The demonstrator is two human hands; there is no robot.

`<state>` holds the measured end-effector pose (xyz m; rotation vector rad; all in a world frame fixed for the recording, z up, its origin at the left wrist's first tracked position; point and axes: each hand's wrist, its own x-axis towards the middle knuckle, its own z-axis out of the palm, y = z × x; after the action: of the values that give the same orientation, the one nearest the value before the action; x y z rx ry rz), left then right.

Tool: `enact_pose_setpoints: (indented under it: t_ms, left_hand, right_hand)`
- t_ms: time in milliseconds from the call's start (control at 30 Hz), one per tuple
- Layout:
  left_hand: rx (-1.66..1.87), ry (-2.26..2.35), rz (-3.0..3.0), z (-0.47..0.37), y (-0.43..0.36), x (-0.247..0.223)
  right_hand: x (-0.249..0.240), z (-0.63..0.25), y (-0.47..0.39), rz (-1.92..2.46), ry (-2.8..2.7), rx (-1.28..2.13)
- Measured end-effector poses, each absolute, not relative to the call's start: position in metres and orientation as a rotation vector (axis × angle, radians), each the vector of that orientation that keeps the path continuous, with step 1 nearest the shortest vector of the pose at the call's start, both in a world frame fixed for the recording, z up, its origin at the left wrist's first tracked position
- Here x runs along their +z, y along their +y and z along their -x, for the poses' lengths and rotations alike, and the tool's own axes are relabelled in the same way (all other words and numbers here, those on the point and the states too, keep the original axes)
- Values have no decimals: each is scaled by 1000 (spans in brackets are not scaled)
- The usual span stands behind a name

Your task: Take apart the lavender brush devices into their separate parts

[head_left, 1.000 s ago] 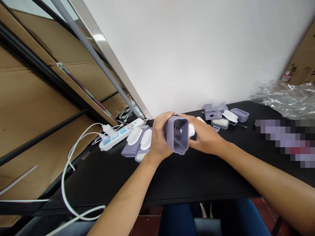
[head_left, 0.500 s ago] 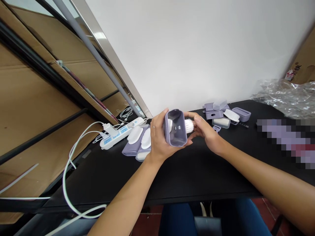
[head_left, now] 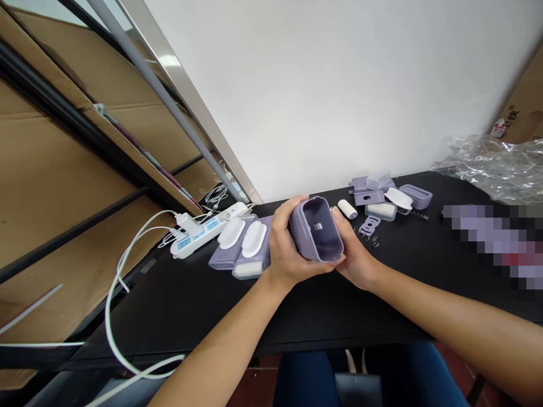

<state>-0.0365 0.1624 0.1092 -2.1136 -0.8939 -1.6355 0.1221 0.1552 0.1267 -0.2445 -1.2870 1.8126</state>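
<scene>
A purple hollow housing (head_left: 302, 232) is held above the black table, its open end facing me. My left hand (head_left: 286, 243) is wrapped round its left side and underside. Against its right side rests my right hand (head_left: 355, 254), fingers partly hidden behind the housing. Inside the housing a small metal-looking clip shows. Beyond my right hand lie a white roller (head_left: 347, 209), a flat purple bracket (head_left: 370, 225) and small springs (head_left: 375, 241). Left of my left hand, white oval brushes (head_left: 254, 239) sit on purple units, one with a clear-covered end (head_left: 248, 269).
At the back right are purple housings (head_left: 369, 196), a white brush (head_left: 399, 198), a purple frame (head_left: 416, 196) and clear plastic wrap (head_left: 500, 164). A white power strip (head_left: 212, 226) with cables lies on the left of the black table (head_left: 339, 316).
The housing has moved slightly right and down and is tilted more. The white bristled brush beside my right fingers no longer shows. The roller and springs have come into view.
</scene>
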Motion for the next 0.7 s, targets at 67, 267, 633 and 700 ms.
enact_pose_setpoints:
  t_ms: [67,267,633,700]
  left_hand:
    - [-1672,-807,2110,33,163,109]
    - [-1735,-672,1971,22,161,110]
    - [-1814,-712,1921,19,161,104]
    - [-1823,-698,1942,19,159,105]
  right_hand:
    - [127,-121,153,244,-1284,1752]
    - [121,-116,150,358,-1242,1461]
    - [121,-117,148,355,-1309,1494]
    - [122,-118,148,359,-1316,1505]
